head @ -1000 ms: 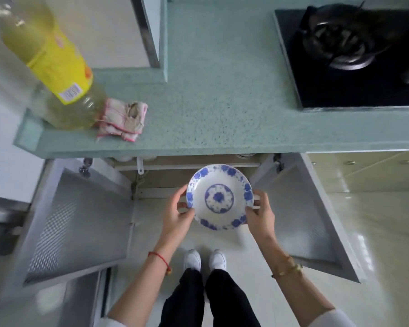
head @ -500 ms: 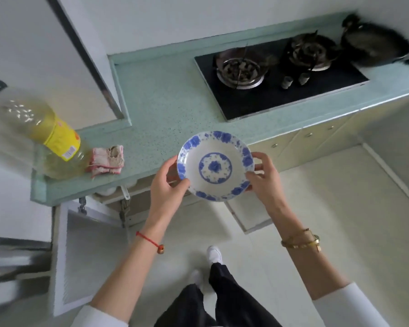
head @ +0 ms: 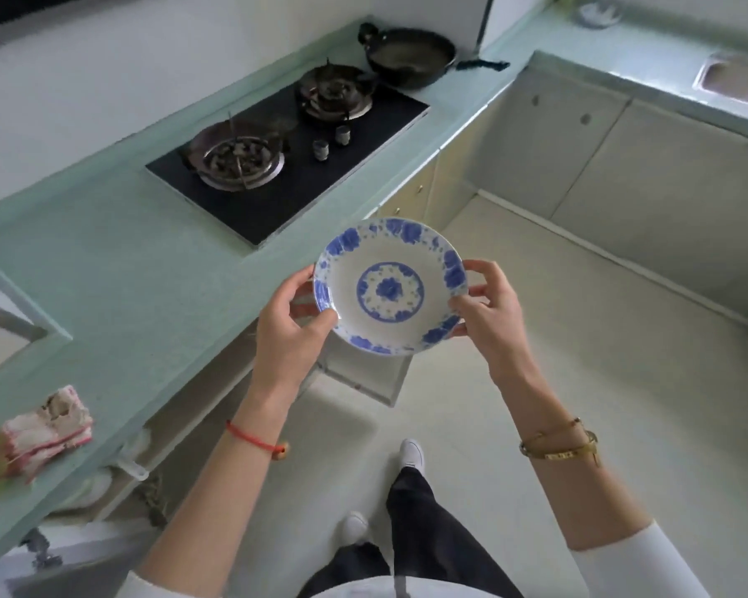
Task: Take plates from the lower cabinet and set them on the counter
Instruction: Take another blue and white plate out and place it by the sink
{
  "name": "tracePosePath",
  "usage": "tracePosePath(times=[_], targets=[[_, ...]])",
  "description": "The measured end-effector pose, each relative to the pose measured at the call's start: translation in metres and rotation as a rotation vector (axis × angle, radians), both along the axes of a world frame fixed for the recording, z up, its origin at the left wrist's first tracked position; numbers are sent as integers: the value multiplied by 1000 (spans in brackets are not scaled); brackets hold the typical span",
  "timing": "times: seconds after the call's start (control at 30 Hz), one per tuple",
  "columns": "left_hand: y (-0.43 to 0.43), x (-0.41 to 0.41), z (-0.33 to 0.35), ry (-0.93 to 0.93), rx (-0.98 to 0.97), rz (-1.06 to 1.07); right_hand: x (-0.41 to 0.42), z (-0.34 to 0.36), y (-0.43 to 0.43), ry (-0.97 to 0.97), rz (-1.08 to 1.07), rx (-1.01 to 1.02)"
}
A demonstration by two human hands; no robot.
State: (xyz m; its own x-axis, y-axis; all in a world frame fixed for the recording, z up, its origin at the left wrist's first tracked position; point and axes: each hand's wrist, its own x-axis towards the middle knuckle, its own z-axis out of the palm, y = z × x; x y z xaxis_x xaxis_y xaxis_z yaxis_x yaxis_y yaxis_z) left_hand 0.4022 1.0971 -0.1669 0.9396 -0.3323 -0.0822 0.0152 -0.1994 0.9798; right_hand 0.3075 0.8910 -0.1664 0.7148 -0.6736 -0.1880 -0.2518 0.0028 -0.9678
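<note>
A white plate (head: 390, 287) with blue flowers on its rim and a blue medallion in its middle is held level in the air, just off the front edge of the pale green counter (head: 117, 274). My left hand (head: 292, 330) grips its left rim, thumb on top. My right hand (head: 489, 312) grips its right rim. The plate hangs above the floor and an open lower cabinet door (head: 363, 377), whose inside is hidden under the counter.
A black gas hob (head: 294, 161) with two burners is set into the counter, and a dark wok (head: 411, 58) stands behind it. A folded pink cloth (head: 48, 429) lies at the counter's left end. A steel sink (head: 735, 79) is far right.
The plate has risen from in front of the open cabinet to counter height and shifted right. The view has swung right, so the oil bottle has left the frame.
</note>
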Motion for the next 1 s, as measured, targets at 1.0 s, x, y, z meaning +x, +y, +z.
tracePosePath(times=[1.0], targets=[[-517, 71, 20, 16, -90, -422, -10, 26, -452, -29, -424, -34]])
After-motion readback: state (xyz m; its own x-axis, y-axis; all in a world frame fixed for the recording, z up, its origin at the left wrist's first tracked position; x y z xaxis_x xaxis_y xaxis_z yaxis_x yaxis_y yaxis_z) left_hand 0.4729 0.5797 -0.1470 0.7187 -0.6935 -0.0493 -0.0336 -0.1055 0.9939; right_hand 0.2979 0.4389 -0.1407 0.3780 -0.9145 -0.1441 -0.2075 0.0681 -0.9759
